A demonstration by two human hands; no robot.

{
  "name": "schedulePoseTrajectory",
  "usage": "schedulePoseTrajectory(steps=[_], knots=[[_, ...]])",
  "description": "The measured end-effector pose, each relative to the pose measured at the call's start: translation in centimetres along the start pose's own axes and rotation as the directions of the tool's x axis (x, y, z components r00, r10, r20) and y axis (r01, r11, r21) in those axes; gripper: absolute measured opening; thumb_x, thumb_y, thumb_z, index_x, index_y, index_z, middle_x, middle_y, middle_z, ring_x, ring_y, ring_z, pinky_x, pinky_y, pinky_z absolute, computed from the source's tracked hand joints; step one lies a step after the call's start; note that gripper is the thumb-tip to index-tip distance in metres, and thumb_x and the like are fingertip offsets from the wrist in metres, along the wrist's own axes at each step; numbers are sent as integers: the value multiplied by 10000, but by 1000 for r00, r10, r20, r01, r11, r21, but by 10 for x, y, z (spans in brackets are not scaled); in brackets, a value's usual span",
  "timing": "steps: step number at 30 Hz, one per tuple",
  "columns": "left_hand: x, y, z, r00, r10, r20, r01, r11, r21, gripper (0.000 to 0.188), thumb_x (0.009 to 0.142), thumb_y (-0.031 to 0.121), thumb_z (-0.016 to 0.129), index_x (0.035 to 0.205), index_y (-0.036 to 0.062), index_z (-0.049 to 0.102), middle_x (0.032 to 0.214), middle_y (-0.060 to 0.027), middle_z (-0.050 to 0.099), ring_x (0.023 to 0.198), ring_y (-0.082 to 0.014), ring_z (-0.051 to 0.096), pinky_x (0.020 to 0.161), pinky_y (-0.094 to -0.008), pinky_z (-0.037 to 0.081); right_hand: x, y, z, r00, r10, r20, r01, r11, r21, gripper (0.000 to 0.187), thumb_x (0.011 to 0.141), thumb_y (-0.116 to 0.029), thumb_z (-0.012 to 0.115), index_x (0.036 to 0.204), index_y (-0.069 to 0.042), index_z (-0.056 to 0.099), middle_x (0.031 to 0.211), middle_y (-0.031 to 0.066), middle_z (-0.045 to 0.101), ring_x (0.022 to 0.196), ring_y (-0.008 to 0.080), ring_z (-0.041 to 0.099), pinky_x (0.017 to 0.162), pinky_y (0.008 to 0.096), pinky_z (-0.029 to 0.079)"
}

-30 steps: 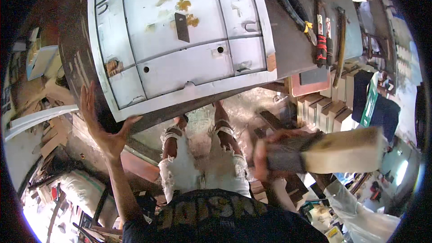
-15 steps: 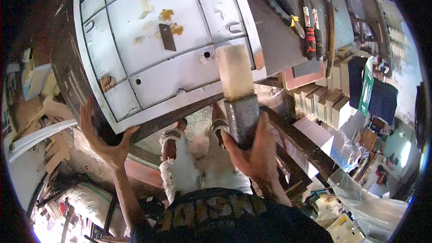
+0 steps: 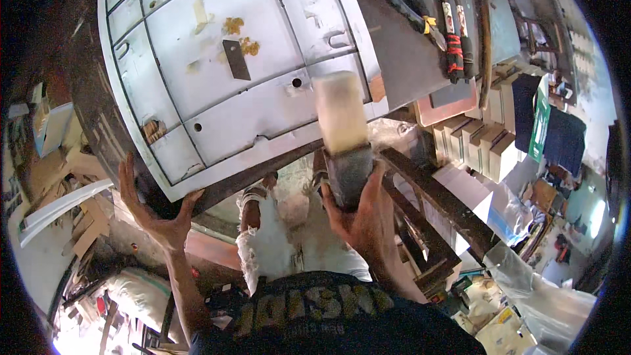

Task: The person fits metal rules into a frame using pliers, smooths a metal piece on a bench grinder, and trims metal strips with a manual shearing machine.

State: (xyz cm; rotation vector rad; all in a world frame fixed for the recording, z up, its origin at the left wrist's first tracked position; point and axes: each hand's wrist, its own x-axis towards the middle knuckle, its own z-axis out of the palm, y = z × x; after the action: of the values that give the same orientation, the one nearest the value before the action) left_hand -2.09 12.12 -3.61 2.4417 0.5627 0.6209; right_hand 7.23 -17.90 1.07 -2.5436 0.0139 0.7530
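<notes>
Right hand, centre of frame, wrapped tight around the dark lower half of a block, pale upper half blurred above the panel's near edge. Likely stiff and fairly heavy; best gripped low on the dark part, as now. Left hand, lower left, spread open, fingers braced under the panel's corner, clasping nothing. Panel white, ribbed, probably rigid, light sheet metal, awkward by its breadth. Tools with red-banded handles at upper right. Pale cartons stacked right of centre; green upright sign beside them; clear plastic bags at lower right.
</notes>
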Motion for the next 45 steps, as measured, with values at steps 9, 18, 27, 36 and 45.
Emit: schedulePoseTrajectory(steps=[9, 18, 27, 36, 45], knots=[[72, 68, 14, 876, 253, 411, -344, 925, 163, 1103, 497, 583, 908, 1365, 43, 495, 1343, -126, 533, 1283, -334, 465, 1079, -503, 318, -13, 47, -66, 944, 39, -329, 66, 950, 304, 629, 752, -56, 802, 1288, -3, 478, 1114, 137, 665, 913, 234, 670, 791, 349, 559], [65, 55, 35, 890, 242, 387, -356, 899, 254, 972, 585, 585, 856, 1310, 38, 508, 1247, -142, 531, 1174, -338, 496, 1013, -527, 317, 30, 65, -115, 939, -284, -192, 256, 954, -157, 653, 664, -108, 779, 1250, 73, 556, 1089, 240, 671, 988, 330, 687, 885, 406, 536], [43, 74, 36, 949, 130, 289, -202, 951, 235, 933, 638, 450, 828, 1347, -6, 430, 1236, -191, 513, 1103, -395, 503, 1010, -599, 295, 106, 12, -154, 910, -326, -256, 324, 945, -51, 656, 666, -129, 783, 1260, 46, 566, 1015, 185, 647, 887, 282, 645, 797, 378, 519], [62, 201, 93, 927, -314, 203, 239, 915, 325, 964, 600, 431, 864, 1340, -9, 432, 1282, -207, 475, 1213, -385, 429, 1013, -573, 308, 244, 26, -245, 565, -595, -571, 247, 783, -571, 395, 798, -215, 784, 1106, -11, 645, 965, 161, 683, 833, 248, 647, 747, 376, 515], [121, 214, 125, 873, 186, 452, -101, 973, -206, 671, 771, 8, 622, 1395, -14, 378, 1277, -172, 525, 1181, -367, 429, 982, -504, 295, 283, -59, -153, 581, -777, -242, 660, 624, -417, 425, 819, -240, 767, 1153, -83, 557, 1091, 180, 634, 965, 418, 620, 809, 465, 515]])
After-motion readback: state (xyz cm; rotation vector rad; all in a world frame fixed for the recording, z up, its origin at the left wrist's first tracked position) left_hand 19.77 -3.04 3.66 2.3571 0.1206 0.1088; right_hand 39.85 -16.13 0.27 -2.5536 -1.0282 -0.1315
